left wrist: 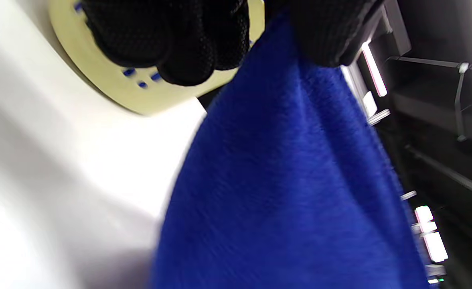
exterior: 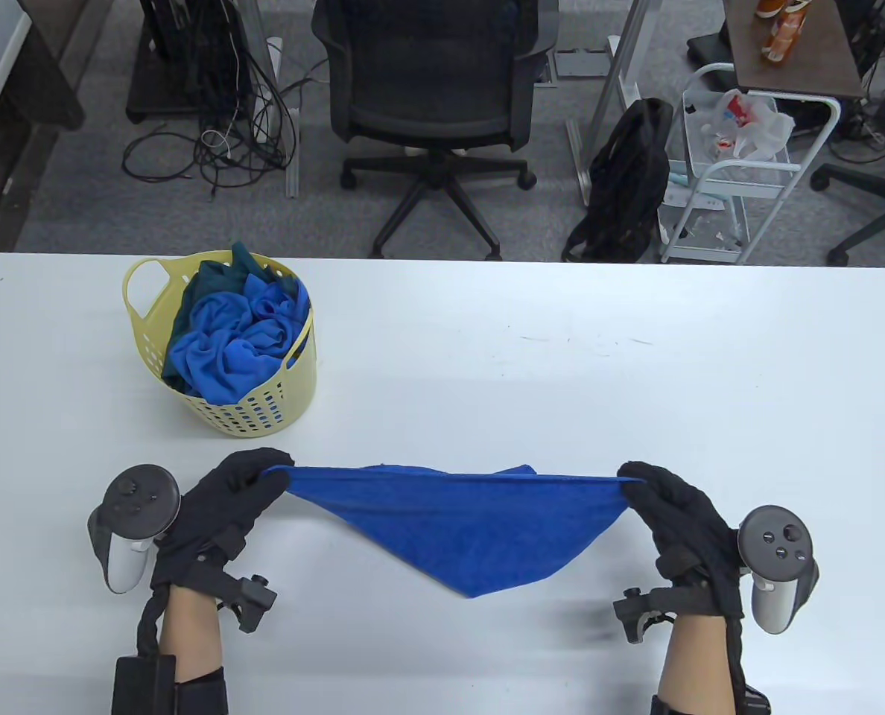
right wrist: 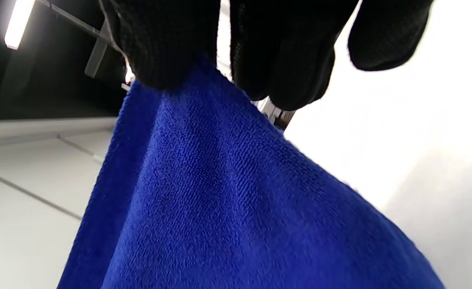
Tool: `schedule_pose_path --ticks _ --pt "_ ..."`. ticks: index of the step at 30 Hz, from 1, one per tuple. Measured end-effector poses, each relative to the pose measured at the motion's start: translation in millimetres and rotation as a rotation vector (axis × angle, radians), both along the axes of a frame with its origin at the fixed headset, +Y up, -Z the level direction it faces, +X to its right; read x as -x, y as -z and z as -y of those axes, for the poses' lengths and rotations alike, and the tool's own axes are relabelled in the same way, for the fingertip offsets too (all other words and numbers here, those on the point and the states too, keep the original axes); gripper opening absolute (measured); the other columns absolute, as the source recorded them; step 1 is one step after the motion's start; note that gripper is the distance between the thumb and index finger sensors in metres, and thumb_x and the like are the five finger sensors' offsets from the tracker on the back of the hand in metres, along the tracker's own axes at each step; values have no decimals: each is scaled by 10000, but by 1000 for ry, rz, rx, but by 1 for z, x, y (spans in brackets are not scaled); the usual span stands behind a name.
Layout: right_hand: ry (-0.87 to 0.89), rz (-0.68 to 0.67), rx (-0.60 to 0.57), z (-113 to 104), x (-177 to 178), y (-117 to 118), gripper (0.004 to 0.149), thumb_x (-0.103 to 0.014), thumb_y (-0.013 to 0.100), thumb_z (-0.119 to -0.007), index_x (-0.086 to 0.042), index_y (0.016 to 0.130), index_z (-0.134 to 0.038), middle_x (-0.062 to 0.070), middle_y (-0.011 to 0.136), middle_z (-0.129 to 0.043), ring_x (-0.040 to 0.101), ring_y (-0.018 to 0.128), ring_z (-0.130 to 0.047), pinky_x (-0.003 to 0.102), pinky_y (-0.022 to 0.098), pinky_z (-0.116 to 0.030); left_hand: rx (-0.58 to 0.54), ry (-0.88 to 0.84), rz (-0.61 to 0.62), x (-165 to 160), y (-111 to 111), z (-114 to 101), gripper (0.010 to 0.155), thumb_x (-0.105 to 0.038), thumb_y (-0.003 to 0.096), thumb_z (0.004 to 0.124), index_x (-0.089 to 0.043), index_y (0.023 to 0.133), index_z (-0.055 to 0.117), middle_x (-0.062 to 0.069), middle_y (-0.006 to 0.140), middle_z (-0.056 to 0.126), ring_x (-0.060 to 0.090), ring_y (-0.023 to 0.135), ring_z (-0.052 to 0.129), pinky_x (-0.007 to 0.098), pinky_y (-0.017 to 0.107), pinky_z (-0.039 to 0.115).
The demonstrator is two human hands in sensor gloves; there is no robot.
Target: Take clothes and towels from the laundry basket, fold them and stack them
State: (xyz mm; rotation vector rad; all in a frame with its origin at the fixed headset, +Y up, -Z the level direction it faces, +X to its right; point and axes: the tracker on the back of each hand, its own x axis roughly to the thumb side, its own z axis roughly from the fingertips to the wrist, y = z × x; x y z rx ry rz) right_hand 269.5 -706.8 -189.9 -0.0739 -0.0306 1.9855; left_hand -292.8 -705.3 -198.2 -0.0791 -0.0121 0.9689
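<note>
A: Table view, item one?
B: Blue towel (exterior: 480, 525), held up between both hands over the white bench (exterior: 636, 387). Its top edge runs taut from the left hand (exterior: 223, 506) to the right hand (exterior: 673, 521); the rest hangs in a point below and between the fingers. Whether that point touches the bench cannot be told.

A: Fingers there?
B: Each hand pinches one top corner. The corners themselves are hidden inside the black gloves. A tracker sits on the back of each hand.

A: Item two?
B: Yellow laundry basket (exterior: 264, 413), beyond the left hand's fingers, apart from them. It holds bunched blue cloth (exterior: 226, 350) and a darker teal piece (exterior: 219, 279). How many pieces there are cannot be told.

A: Left wrist view?
B: Blurred. Gloved fingers (left wrist: 179, 44) hang from the top edge, closed around the towel (left wrist: 284, 192), which spreads downward and fills the lower frame. The pinched corner is hidden. Behind the fingers, part of the basket's wall (left wrist: 99, 76) is visible; the rest is cut off.

A: Right wrist view?
B: Sharper. Fingers (right wrist: 167, 44) pressed onto the towel (right wrist: 219, 200) at the top edge, with one fingertip (right wrist: 384, 36) standing free to the side. The corner is hidden again. The towel runs out of the bottom edge.
</note>
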Motion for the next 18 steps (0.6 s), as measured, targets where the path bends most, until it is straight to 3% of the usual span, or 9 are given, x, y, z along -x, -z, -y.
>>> schedule_pose_path --ticks 3,8,11,14,18 --pt "-31 -22 40 -1 3 1 395 -318 619 -743 -120 951 -825 267 1036 -727 467 824 -805 660 618 -667 29 -41 1 1 0 1 454 -475 585 777 -272 990 810 153 1084 807 239 707 983 354 491 871" --pt "-54 13 34 -3 -1 -1 394 -309 626 -732 -109 953 -821 293 1033 -709 378 715 -854 502 512 -780 87 -105 88 2 3 6 476 -465 609 730 -239 1024 791 169 1061 830 209 597 1007 312 425 878" --pt "25 4 21 -5 -4 -3 396 -295 631 -724 -91 957 -817 288 1009 -736 271 577 -920 408 416 -828 72 -157 131 1 2 4 484 -454 620 727 -215 1036 784 156 1038 853 187 581 1013 304 416 881" --pt "89 -19 20 -7 -8 -4 401 -277 642 -701 -56 962 -798 283 989 -756 211 493 -938 351 356 -843 49 -224 200 0 3 0 470 -413 615 755 -202 1034 784 61 856 944 137 521 1023 280 383 890" --pt "305 -109 32 -8 -10 -5 411 -235 662 -655 19 969 -753 324 926 -807 116 368 -975 242 244 -887 36 -331 265 -2 2 -7 465 -389 627 758 -179 1042 774 87 875 944 77 449 1054 211 318 915"
